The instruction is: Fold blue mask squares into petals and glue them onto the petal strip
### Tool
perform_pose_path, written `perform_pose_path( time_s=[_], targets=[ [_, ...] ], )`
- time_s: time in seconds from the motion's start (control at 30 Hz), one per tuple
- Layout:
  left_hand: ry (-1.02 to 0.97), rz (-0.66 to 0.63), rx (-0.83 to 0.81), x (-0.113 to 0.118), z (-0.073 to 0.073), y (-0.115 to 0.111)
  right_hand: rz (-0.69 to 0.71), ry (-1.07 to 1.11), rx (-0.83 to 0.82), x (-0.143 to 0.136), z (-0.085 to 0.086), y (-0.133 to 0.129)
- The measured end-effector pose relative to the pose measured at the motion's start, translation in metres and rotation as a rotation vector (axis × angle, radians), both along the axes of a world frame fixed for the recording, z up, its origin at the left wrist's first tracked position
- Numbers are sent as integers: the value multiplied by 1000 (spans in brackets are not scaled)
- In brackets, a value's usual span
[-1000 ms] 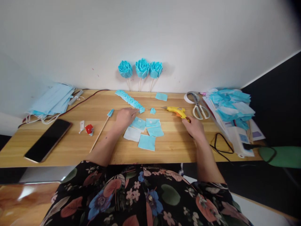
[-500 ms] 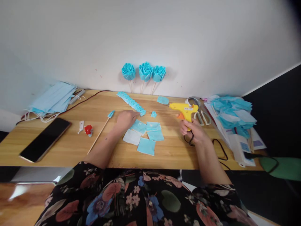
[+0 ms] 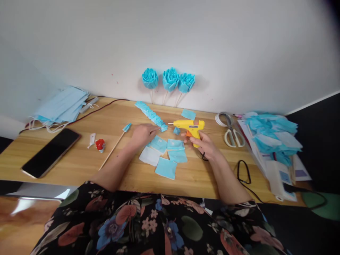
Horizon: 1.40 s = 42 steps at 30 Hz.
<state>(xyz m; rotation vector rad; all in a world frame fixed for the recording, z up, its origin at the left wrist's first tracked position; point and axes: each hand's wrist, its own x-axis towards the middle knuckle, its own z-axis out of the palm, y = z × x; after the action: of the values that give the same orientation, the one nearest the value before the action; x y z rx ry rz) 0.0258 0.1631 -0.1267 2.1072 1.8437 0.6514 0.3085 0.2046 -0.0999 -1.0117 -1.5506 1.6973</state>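
Observation:
My right hand (image 3: 203, 143) is closed around the handle of a yellow glue gun (image 3: 189, 124). The gun's nozzle points left, close to the lower end of a row of overlapping folded light-blue pieces (image 3: 151, 115). My left hand (image 3: 145, 135) rests low on the table, fingers bent and close together, with its fingertips beside that same end of the row. Whatever they pinch, if anything, is too small to make out. One small folded blue piece (image 3: 176, 131) lies under the gun's barrel. Blue squares (image 3: 166, 167) and a white square (image 3: 149, 156) are spread nearer my body.
Three blue flowers on sticks (image 3: 170, 79) stand against the wall. Left are a blue-tipped stick (image 3: 113, 149), a red wrapped item (image 3: 100, 144), a phone (image 3: 51, 153) and stacked masks (image 3: 62, 106). Right are scissors (image 3: 233, 136), a black cord (image 3: 243, 173) and blue fabric pieces (image 3: 273, 131).
My right hand has brought the glue gun leftward, its nozzle now near the end of the folded row. My left hand has stayed about where it was. The view has shifted slightly.

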Motion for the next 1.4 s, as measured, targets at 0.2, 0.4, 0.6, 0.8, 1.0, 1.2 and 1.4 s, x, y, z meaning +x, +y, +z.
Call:
perform_pose_path(
  time_s=[0.2,0.4,0.6,0.8,1.0,1.2,1.4],
  targets=[
    [80,-2,-54,3,4,0,54,-78,38,4,-5,1],
    [93,2,-50,5,7,0,84,-142,60,1,-10,-1],
    [102,-7,-53,6,10,-2,86,-192,69,-3,-11,-4],
    [76,-8,-36,5,8,-1,73,-253,88,-9,-8,-7],
    [75,-27,-19,3,5,0,72,-291,128,-11,-11,-8],
    [34,-17,13,2,0,1,66,-312,140,-10,-15,-7],
    [74,-22,5,2,0,2,59,-342,183,-9,-16,-6]
  ],
)
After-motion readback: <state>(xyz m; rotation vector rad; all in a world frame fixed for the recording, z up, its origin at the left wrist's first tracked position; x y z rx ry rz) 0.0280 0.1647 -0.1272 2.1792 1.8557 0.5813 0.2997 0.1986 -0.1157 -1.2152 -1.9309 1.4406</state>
